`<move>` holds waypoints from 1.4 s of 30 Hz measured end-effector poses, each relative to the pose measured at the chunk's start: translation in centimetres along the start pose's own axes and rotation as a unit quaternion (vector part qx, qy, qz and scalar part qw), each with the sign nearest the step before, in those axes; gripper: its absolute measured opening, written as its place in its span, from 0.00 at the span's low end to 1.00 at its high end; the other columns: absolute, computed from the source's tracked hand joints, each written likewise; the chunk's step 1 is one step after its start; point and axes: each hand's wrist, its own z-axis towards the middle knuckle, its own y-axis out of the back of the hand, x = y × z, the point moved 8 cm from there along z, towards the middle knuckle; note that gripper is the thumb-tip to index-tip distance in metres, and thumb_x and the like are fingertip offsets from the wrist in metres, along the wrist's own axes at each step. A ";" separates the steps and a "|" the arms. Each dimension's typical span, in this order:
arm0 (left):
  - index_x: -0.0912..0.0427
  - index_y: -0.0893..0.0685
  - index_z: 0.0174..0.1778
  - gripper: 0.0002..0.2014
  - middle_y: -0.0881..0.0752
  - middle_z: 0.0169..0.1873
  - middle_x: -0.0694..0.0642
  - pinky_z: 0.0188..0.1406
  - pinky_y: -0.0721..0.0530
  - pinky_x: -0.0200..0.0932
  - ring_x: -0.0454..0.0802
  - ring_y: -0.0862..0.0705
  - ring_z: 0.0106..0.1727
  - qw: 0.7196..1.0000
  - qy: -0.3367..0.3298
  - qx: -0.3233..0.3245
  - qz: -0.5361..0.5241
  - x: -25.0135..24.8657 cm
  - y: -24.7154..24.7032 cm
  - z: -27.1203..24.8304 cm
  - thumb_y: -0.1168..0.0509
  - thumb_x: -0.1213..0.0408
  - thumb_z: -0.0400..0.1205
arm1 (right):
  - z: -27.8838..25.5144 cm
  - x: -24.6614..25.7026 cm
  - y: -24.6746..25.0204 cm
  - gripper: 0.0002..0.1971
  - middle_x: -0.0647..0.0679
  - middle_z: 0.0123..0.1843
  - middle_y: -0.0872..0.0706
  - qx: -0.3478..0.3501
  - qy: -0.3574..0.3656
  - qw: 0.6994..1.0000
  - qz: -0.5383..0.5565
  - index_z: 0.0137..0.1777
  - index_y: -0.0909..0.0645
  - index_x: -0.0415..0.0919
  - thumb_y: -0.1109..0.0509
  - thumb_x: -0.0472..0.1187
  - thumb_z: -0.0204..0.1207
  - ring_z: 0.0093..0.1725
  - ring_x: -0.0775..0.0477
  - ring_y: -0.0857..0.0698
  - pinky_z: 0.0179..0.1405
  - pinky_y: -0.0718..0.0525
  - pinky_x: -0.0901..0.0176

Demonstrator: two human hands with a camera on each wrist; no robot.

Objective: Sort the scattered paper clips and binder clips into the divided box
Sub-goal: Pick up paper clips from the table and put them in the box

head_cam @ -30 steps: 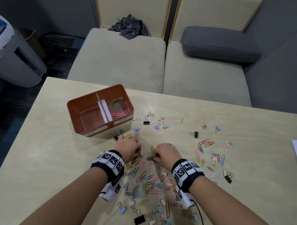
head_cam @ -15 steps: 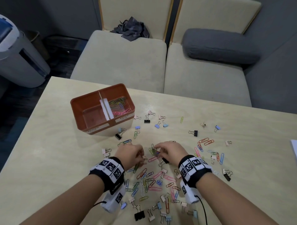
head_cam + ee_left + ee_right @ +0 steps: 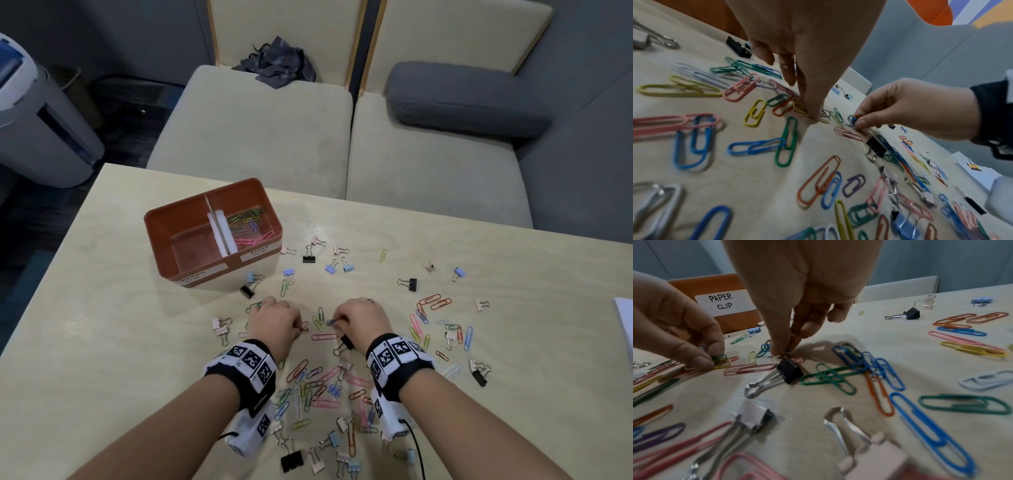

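Head view: both my hands low on the pale wooden tabletop (image 3: 102, 342), among scattered clips.
Left grip (image 3: 274, 322): pinching a yellow wire paper clip (image 3: 722, 366) lying flat, long axis pointing left-right.
Right grip (image 3: 363, 318): pinching small blue wire paper clips (image 3: 852, 119), orientation unclear.
Orange divided plastic box (image 3: 267, 202): ahead-left, paper clips in right compartment.

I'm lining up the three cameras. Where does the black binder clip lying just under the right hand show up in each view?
Head: black binder clip at centre, just left of the right hand's wrist.
Left wrist: right of centre, below the right hand.
Right wrist: centre, directly under the fingertips.
Shared landmark: the pink paper clip lying beside the clip's left, in all three views.
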 end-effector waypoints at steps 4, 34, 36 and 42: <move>0.45 0.16 0.47 0.05 0.19 0.53 0.45 0.60 0.29 0.52 0.51 0.26 0.60 1.000 -0.010 -0.002 0.007 0.0 0.3 0.2 0.36 0.54 0.80 | 0.1 0.5 0.1 0.08 0.50 0.49 0.10 -0.007 -0.004 0.998 0.067 0.51 0.13 0.49 0.30 0.46 0.75 0.54 0.47 0.16 0.61 0.25 0.57; 0.45 0.21 0.49 0.06 0.14 0.44 0.44 0.52 0.35 0.48 0.50 0.25 0.54 0.997 -0.055 -0.043 -0.043 1.4 1.4 0.7 0.38 0.51 0.79 | 1.2 0.2 0.7 0.07 0.53 0.50 0.09 0.006 -0.037 0.985 0.166 0.51 0.12 0.49 0.29 0.43 0.76 0.52 0.52 0.14 0.62 0.19 0.57; 0.44 0.21 0.52 0.07 0.14 0.46 0.44 0.56 0.33 0.49 0.50 0.24 0.55 0.997 -0.062 -0.038 -0.040 1.0 1.4 0.8 0.39 0.51 0.80 | 1.0 -1.3 1.7 0.06 0.54 0.48 0.09 -0.019 -0.054 0.980 0.192 0.50 0.11 0.48 0.28 0.42 0.76 0.49 0.54 0.15 0.62 0.19 0.55; 0.45 0.20 0.56 0.09 0.13 0.51 0.44 0.58 0.33 0.50 0.50 0.24 0.57 0.996 -0.079 -0.033 -0.033 -1.7 1.0 1.8 0.40 0.51 0.82 | 0.1 -2.4 1.1 0.05 0.60 0.43 0.12 0.046 -0.041 0.993 0.098 0.48 0.13 0.54 0.27 0.44 0.73 0.48 0.55 0.15 0.65 0.22 0.53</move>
